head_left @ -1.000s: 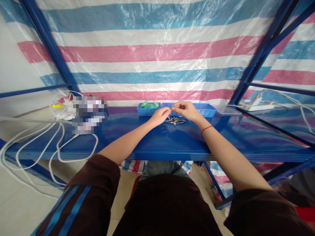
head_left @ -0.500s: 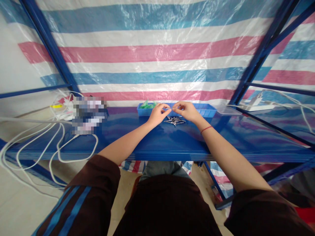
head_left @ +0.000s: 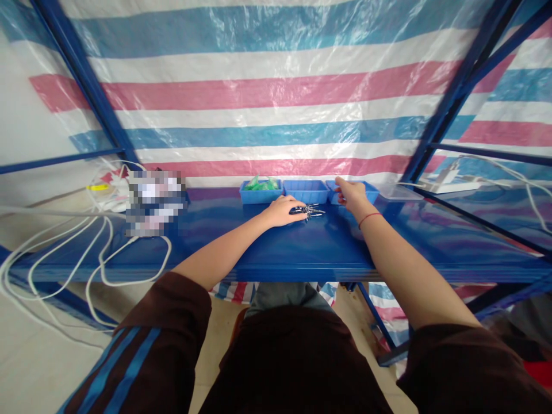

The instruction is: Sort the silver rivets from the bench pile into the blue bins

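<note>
A: Left hand (head_left: 282,210)?
B: Down on the glossy blue metal shelf board (head_left: 276,247), just in front of the middle small blue plastic bin (head_left: 306,191). Fingers curled loosely, tips touching the near end of the little heap of thin silvery metal pins (head_left: 307,211). Too small to tell whether any pin is actually pinched.

A: And that heap?
B: Lying on the board, just in front of the middle bin, between the two hands.

A: Right hand (head_left: 351,195)?
B: Up at the near rim of the right-hand small blue plastic bin (head_left: 366,190), next bin over from the middle one. Forefinger and thumb drawn together over the rim; maybe something tiny between them, not clear enough to say. A thin red string (head_left: 370,217) round the wrist.

A: Other bins?
B: One more small blue plastic bin (head_left: 260,193), left of the middle bin, holding crumpled green pieces (head_left: 260,184). All three in a row, side by side, against the back edge.

A: Further off?
B: Far left of the middle bin, a blurred-out patch (head_left: 155,201) on the board, with loops of white cable (head_left: 103,253) trailing off the edge. Behind the bins, a sheet of red, white and blue striped plastic tarpaulin (head_left: 276,92). Dark blue steel uprights (head_left: 448,98) slanting on both sides.
</note>
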### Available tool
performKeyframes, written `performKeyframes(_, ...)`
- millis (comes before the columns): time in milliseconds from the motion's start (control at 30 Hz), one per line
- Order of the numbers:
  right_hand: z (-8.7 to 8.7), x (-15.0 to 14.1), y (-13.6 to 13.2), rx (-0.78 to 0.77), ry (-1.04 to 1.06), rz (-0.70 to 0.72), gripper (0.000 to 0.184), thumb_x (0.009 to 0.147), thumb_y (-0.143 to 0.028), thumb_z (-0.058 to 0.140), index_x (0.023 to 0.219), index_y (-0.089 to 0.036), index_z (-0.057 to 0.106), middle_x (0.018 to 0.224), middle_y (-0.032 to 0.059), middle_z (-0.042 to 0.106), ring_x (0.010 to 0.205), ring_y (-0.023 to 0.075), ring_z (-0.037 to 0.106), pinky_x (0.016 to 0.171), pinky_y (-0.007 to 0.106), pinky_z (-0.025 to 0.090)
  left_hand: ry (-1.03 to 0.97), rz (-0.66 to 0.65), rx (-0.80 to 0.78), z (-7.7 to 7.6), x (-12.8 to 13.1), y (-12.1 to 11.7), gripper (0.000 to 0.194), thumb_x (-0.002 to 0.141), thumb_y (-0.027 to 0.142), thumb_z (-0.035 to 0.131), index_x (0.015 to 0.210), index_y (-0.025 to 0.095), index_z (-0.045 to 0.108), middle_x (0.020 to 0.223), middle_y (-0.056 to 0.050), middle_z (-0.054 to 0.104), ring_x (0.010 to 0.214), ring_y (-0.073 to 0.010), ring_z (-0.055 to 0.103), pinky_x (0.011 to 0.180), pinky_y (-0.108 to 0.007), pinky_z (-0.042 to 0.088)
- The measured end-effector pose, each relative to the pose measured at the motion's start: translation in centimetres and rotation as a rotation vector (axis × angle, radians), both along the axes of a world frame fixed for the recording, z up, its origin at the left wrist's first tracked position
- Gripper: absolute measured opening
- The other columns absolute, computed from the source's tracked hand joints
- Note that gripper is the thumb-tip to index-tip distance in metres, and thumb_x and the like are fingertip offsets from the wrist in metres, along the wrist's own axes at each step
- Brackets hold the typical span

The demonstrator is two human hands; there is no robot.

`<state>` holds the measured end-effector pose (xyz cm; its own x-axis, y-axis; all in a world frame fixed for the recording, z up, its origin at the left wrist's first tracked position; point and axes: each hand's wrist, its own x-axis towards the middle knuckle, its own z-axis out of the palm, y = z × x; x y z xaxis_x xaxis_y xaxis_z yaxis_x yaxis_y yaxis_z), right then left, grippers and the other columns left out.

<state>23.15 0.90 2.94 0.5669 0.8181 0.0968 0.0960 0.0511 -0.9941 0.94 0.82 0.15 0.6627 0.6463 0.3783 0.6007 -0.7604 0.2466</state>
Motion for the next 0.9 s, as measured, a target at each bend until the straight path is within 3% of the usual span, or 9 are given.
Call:
performKeyframes(100,0.6,-0.2,-0.7,-0.011,-0.242,0.084,0.019,0.079,-0.029,0.056,0.065,-0.016,0.055,0.052,-0.0021,0.046,0.042,0.0077,0.037,0.039,0.022,0.031,0.081,0.0,-0.027,0.1,0.0,-0.1,0.042,0.082,0.052,0.058,0.116,0.028,0.066,0.119,-0.007,0.058,0.111,-0.0254,0.053,0.101,-0.041,0.037)
performKeyframes(233,1.5,-0.8,-1.9,-0.122,-0.856,0.456,0.015,0.075,-0.026,0.061,0.068,-0.013,0.065,0.057,0.0004,0.056,0.051,0.0096,0.047,0.051,0.022,0.038,0.096,-0.007,-0.013,0.2,0.0,-0.2,0.035,0.086,0.045,0.055,0.113,0.027,0.067,0.117,-0.006,0.06,0.11,-0.0234,0.054,0.101,-0.039,0.038)
performKeyframes(333,1.7,-1.1,-2.3,-0.318,-1.1,0.684,0.017,0.073,-0.026,0.063,0.082,-0.014,0.073,0.067,0.0022,0.065,0.057,0.0131,0.054,0.056,0.023,0.041,0.09,-0.009,-0.002,0.3,-0.1,-0.1,0.032,0.087,0.04,0.054,0.112,0.025,0.068,0.115,-0.007,0.061,0.109,-0.0226,0.055,0.101,-0.038,0.039)
performKeyframes(400,1.6,-1.3,-2.3,-0.377,-1.176,0.707,0.022,0.073,-0.022,0.062,0.089,-0.014,0.074,0.076,0.0046,0.07,0.063,0.0155,0.059,0.058,0.024,0.043,0.085,-0.011,0.001,0.3,-0.1,-0.2,0.032,0.087,0.038,0.054,0.112,0.024,0.068,0.115,-0.007,0.061,0.11,-0.0226,0.055,0.101,-0.038,0.04)
performKeyframes(533,1.2,-1.7,-2.1,-0.341,-1.288,0.665,0.027,0.074,-0.013,0.058,0.097,-0.011,0.073,0.095,0.0087,0.072,0.08,0.0176,0.065,0.065,0.021,0.045,0.082,-0.019,0.005,0.4,-0.1,-0.3,0.03,0.087,0.035,0.054,0.11,0.023,0.068,0.115,-0.007,0.062,0.109,-0.0221,0.056,0.101,-0.038,0.04)
performKeyframes(700,0.9,-1.9,-2.0,-0.286,-1.395,0.652,0.025,0.08,-0.014,0.053,0.096,-0.011,0.072,0.094,0.0094,0.072,0.081,0.0179,0.064,0.067,0.022,0.044,0.065,-0.02,0.013,0.4,-0.1,-0.3,0.03,0.087,0.034,0.055,0.109,0.02,0.068,0.113,-0.008,0.063,0.108,-0.0217,0.057,0.1,-0.036,0.041)
performKeyframes(767,0.9,-1.8,-1.9,-0.199,-1.407,0.628,0.023,0.081,-0.014,0.052,0.093,-0.011,0.072,0.093,0.0096,0.072,0.08,0.0181,0.064,0.069,0.023,0.044,0.022,-0.006,0.024,0.3,0.0,-0.3,0.033,0.087,0.036,0.056,0.112,0.018,0.066,0.111,-0.009,0.064,0.106,-0.0216,0.058,0.098,-0.035,0.042)
performKeyframes(900,1.0,-2.1,-1.9,0.122,-1.284,0.63,0.019,0.079,-0.015,0.053,0.087,-0.013,0.07,0.086,0.0076,0.071,0.078,0.0175,0.062,0.073,0.026,0.044,-0.101,0.017,0.069,0.5,0.1,-0.5,0.036,0.088,0.038,0.054,0.113,0.014,0.063,0.101,-0.008,0.066,0.096,-0.0203,0.06,0.09,-0.032,0.045)
